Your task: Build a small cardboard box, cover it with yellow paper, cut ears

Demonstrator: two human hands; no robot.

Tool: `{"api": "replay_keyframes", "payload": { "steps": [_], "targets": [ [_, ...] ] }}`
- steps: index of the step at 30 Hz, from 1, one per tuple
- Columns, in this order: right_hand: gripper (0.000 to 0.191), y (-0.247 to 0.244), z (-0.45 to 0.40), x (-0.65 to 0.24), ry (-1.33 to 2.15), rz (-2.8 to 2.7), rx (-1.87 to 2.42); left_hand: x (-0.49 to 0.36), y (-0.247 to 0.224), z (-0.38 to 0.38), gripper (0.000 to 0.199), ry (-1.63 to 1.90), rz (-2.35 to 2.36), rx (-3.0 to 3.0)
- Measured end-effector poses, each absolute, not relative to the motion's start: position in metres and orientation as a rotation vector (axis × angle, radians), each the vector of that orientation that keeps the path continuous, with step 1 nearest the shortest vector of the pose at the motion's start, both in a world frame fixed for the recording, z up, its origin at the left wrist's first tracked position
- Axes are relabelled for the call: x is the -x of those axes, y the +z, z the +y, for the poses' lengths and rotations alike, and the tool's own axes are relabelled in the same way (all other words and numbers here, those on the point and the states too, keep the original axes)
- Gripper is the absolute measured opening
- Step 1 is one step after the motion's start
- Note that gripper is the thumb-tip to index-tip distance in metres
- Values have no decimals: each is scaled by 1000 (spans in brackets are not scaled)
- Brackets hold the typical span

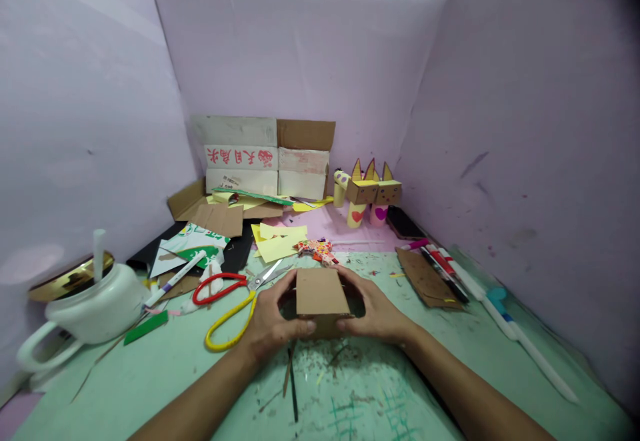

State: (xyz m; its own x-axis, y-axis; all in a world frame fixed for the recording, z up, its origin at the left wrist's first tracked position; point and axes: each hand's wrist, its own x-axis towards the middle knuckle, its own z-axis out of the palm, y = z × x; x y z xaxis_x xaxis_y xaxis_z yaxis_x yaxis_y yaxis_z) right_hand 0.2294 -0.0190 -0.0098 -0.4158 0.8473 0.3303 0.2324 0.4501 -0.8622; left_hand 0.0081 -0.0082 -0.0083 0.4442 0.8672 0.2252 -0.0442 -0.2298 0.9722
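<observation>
A small folded piece of brown cardboard (323, 291), box-like in shape, is held between my two hands above the green tabletop. My left hand (277, 314) grips its left side, thumb on the front face and fingers behind. On the right side my right hand (373, 311) grips it the same way. Scissors (254, 286) with one red and one yellow handle lie open just left of my left hand. Past the cardboard lies a patterned red and yellow paper scrap (316, 250). Thin dark strips (293, 387) and small bits lie in front of my hands.
At the left stands a white mug (97, 304) with a gold lid. Cardboard and yellow paper scraps (277, 244) spread toward an upright flattened box (243, 161). Paper-tube figures (356, 214) stand at the back right, near a phone (404, 223). Markers (460, 271) lie at the right.
</observation>
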Motion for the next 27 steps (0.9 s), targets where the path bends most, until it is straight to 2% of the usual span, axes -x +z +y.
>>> {"api": "replay_keyframes", "payload": {
  "steps": [27],
  "targets": [
    [78,-13,-18,-231,940,-1911,913,-8,-6,-11,74,1007,739,-1573]
  ]
}}
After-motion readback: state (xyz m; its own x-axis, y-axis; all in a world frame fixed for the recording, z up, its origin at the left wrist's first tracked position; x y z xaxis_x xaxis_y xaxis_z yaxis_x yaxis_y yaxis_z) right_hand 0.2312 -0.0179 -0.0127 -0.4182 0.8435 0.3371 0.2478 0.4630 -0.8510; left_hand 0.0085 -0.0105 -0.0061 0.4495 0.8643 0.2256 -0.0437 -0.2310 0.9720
